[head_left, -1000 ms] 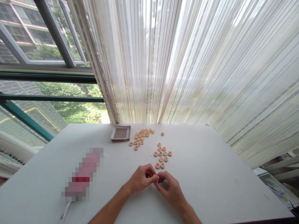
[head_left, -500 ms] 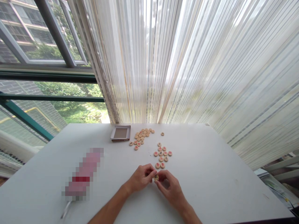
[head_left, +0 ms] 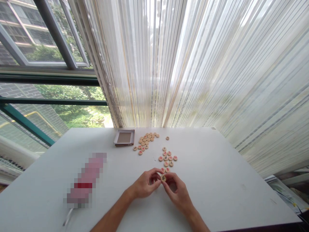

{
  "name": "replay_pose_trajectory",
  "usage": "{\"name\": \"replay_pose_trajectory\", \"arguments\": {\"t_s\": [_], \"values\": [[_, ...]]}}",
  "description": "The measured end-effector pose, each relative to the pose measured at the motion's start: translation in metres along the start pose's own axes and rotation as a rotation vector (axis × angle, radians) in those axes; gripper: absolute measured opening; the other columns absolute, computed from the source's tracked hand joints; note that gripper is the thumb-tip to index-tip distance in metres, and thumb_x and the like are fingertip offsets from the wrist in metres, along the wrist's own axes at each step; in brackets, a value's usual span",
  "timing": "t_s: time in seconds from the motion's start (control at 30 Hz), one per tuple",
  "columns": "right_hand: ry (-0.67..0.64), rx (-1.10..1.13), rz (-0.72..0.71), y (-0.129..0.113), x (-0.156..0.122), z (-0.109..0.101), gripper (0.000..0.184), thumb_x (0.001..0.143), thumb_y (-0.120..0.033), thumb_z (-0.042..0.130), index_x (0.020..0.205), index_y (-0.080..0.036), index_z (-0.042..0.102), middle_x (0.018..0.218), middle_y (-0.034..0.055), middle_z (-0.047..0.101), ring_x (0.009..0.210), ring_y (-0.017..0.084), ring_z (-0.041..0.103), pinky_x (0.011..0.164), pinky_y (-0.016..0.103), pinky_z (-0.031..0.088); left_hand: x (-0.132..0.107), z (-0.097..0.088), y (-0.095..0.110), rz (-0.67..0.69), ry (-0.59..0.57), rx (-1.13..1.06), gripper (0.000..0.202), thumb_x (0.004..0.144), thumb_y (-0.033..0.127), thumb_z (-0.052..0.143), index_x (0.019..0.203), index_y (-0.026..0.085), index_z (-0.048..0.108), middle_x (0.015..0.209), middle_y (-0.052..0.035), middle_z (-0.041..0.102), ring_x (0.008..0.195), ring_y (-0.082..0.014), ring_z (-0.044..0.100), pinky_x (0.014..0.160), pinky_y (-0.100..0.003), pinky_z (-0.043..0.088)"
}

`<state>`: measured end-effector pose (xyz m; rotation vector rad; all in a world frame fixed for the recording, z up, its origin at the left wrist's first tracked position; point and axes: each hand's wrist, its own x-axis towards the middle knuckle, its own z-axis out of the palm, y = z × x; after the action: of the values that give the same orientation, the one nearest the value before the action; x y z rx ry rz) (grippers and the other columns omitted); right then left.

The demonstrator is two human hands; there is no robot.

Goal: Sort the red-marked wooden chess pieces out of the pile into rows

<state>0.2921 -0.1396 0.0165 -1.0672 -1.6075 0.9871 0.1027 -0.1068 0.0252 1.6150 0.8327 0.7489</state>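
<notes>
A round wooden xiangqi piece (head_left: 163,178) with a black character stands tilted towards me, above the table near its front. My right hand (head_left: 177,193) pinches it between thumb and index finger. Curved around its left edge are the fingers of my left hand (head_left: 146,185), which also grip it. Just beyond the fingertips lie two red-marked pieces (head_left: 167,169), one partly covered by my left index finger. Farther back, rows of red and black pieces (head_left: 165,158) lie face up.
A loose cluster of pieces (head_left: 147,139), mostly blank side up, lies at the back. Left of it sits an open shallow box (head_left: 124,138). One piece (head_left: 167,138) lies alone. A blurred pink object (head_left: 88,177) rests on the white table (head_left: 217,187). Curtains hang behind.
Both hands have shifted slightly forward with the piece, towards the two nearest red pieces. The piece's face has turned more towards me. The other pieces have stayed put.
</notes>
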Motion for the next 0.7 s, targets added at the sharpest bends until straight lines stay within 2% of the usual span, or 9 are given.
{"name": "replay_pose_trajectory", "arguments": {"t_s": [0.33,0.7], "values": [[0.002,0.074,0.034,-0.0056,0.0003,-0.0028,0.017,0.093,-0.032,0.055,0.104,-0.021,0.06,0.097,0.0075,0.067,0.087,0.02,0.066,0.081,0.031,0.056,0.0018,0.0018,-0.001,-0.005,0.024,0.009,0.032,0.088,0.037,0.062,0.111,0.017,0.056,0.091,-0.0072,0.071,0.077,-0.0153,0.061,0.067,-0.026,0.046],[-0.003,-0.035,0.134,-0.0006,0.0017,-0.0017,0.026,0.086,-0.045,0.063,0.084,-0.019,0.058,0.073,0.0019,0.065,0.066,0.016,0.062,0.062,0.025,0.052,0.0008,0.0034,0.0029,-0.006,0.026,0.132,0.023,0.079,0.027,0.066,0.1,0.017,0.064,0.073,-0.0003,0.066,0.061,-0.0105,0.051,0.056,-0.021,0.041]]}}
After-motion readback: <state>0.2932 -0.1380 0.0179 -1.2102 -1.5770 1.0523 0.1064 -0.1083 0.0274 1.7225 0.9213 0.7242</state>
